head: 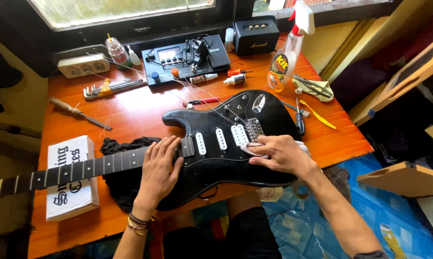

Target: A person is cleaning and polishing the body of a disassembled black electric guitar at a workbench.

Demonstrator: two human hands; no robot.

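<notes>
The black electric guitar is being wiped near the tabletop's front edge: a white cloth is pinched in the right hand, while the neck joint is pressed under the flat, open left hand.

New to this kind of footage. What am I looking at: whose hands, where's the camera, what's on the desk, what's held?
One picture, taken by a camera on a person's head, looking down at their own bare hands; there is no robot. A black electric guitar lies across an orange wooden table, its neck over a white box. The left hand rests flat where neck meets body. The right hand presses a white cloth beside the bridge. Behind lie a spray bottle, hex keys, a file and a small black speaker.
</notes>
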